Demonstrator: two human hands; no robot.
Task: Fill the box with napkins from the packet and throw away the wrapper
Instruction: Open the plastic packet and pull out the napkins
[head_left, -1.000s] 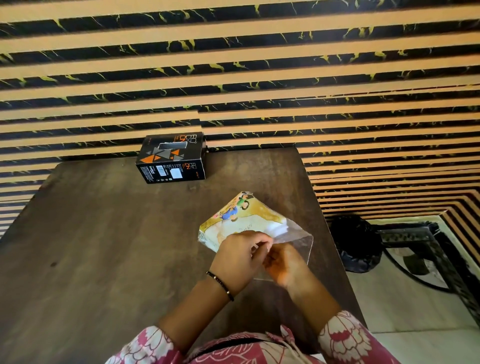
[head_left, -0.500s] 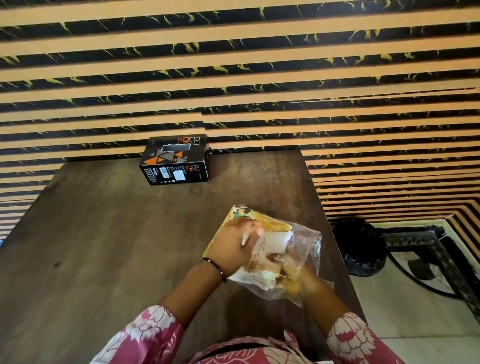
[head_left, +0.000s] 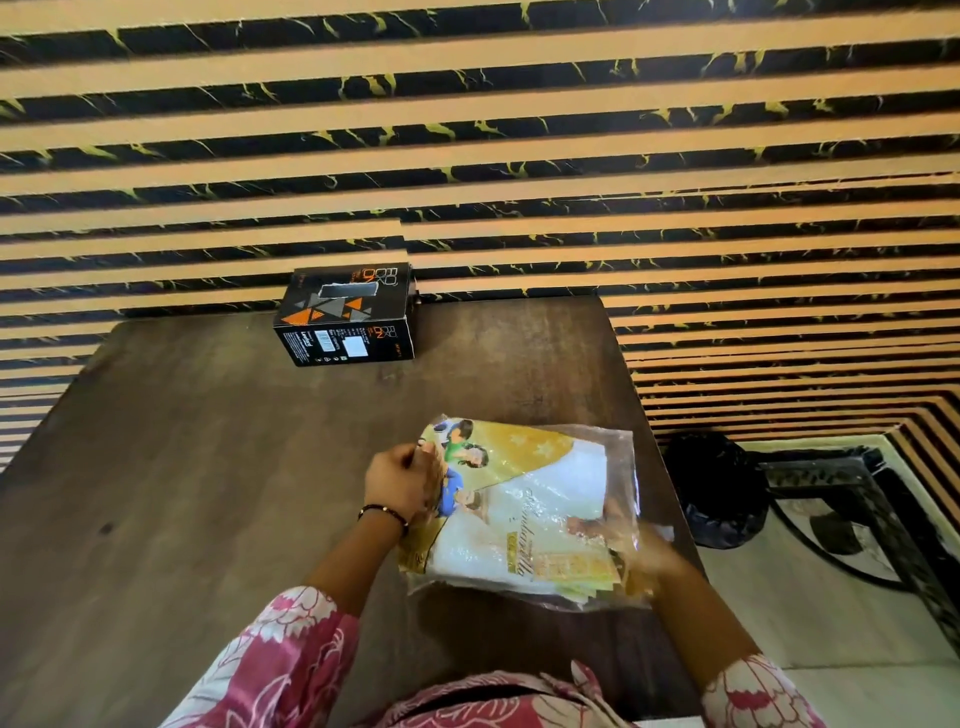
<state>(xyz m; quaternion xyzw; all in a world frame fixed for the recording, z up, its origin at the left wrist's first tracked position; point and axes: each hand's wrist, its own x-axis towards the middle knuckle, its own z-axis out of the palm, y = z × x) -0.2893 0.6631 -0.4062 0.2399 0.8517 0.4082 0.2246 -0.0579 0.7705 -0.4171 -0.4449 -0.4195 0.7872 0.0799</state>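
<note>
A clear plastic napkin packet (head_left: 524, 506) with a yellow printed picture and white napkins inside is held just above the near right part of the brown table (head_left: 208, 493). My left hand (head_left: 400, 480) pinches the packet's left edge. My right hand (head_left: 631, 553) is at the packet's open right end, its fingers showing through the clear plastic inside the wrapper against the napkins. The black box (head_left: 345, 317) with orange triangles and a slot in its top stands at the table's far edge by the wall, apart from both hands.
A striped black and tan wall rises behind the table. On the floor to the right stand a bin lined with a black bag (head_left: 719, 488) and a dark metal frame (head_left: 852, 499). The table's right edge runs close to the packet.
The packet has been lifted and spread out flatter, with its printed face turned up. My left hand has shifted to its left edge, and my right hand has gone deeper into the open end.
</note>
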